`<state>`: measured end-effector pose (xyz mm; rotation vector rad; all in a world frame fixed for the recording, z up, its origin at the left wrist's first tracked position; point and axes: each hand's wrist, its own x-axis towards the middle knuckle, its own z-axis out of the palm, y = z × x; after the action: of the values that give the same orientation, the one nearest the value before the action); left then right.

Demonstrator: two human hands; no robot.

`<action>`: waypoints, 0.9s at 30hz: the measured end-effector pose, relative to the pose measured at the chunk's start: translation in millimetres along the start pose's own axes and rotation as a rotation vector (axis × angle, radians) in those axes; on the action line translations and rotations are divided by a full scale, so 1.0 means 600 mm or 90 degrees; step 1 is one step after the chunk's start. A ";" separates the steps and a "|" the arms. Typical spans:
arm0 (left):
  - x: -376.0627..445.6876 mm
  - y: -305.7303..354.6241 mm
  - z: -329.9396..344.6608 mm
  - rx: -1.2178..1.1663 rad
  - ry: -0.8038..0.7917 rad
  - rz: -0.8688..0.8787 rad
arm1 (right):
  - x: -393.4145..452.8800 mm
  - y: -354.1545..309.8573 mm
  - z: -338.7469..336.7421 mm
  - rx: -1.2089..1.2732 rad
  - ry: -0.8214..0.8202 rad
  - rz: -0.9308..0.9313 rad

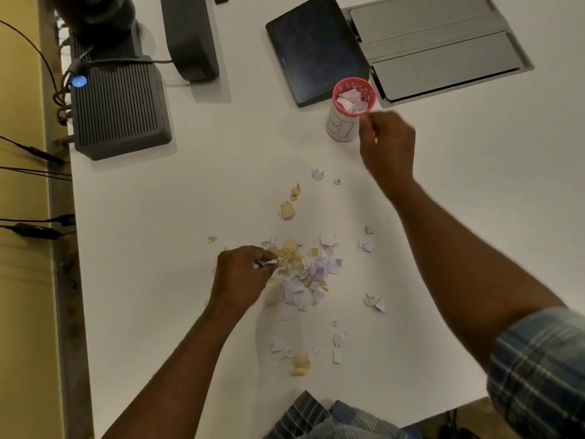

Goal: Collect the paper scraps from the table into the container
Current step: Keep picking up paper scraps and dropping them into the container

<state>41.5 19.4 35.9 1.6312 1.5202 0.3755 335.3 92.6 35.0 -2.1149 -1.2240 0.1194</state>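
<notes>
My right hand (387,144) is blurred beside the pink cup (348,114), so I cannot tell whether its curled fingers pinch anything; it sits just at the cup's near right side, level with the rim, and covers part of the wall. The white label round the cup carries dark marks I cannot read. The cup stands upright on the white table (221,185), mouth up toward me, and inside it lie pale lilac and white paper scraps. My left hand (242,274) is curled at the left edge of the main pile of scraps (304,274), thumb and fingers pinching a small white piece, with my knuckles hiding whatever lies beneath. The pile is a loose heap of tan and lilac bits with no clear long axis; strays trail from it up toward the cup and down toward my body. A dark tablet (316,49) leans just behind the cup, beside a grey flap panel (440,52) set in the table. A ribbed dark box (120,112) with a blue light sits far left, cables trailing off the edge.
</notes>
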 end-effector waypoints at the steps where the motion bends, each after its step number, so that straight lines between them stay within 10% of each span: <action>1: 0.003 0.005 0.000 -0.005 -0.001 0.004 | -0.037 0.020 0.006 0.029 -0.004 0.019; 11: 0.077 0.099 0.009 -0.119 -0.008 -0.001 | -0.250 0.144 0.006 -0.124 -0.306 -0.034; 21: 0.229 0.260 0.062 -0.093 0.057 0.100 | -0.253 0.146 0.013 -0.257 -0.331 -0.088; 27: 0.344 0.339 0.103 0.167 0.064 0.240 | -0.249 0.147 0.014 -0.248 -0.335 -0.085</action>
<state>265.4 207.5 83.4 2.1444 1.3745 0.4834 313.9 -50.7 -60.7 -2.4088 -1.8124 0.4289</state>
